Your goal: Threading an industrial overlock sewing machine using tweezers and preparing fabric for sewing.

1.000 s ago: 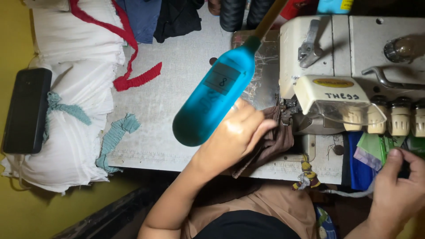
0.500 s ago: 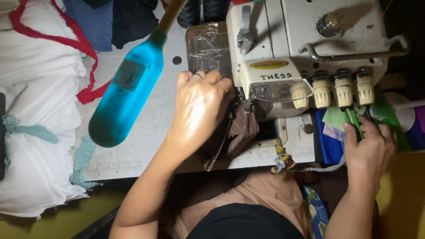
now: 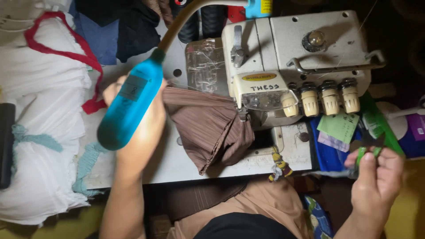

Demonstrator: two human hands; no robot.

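Brown cloth (image 3: 212, 128) lies on the tabletop (image 3: 261, 159) in the middle of the frame, with one edge under the sewing machine (image 3: 292, 57). The left hand (image 3: 141, 132), half hidden behind a blue lamp (image 3: 126, 106), presses on the cloth, but I cannot tell how its fingers are set. At lower right, the right hand (image 3: 376, 177) pinches small green-handled snips (image 3: 369, 148); if the left hand pulls hard, the cloth could bunch up or slip crooked.

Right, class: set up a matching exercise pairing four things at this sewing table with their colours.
Things:
1. lamp head
2. pleated cloth
3. strap
4. tension knobs

Colours:
a. red
b. cream
c. bright blue
d. brown

Pairs: 1-c, 2-d, 3-a, 4-b
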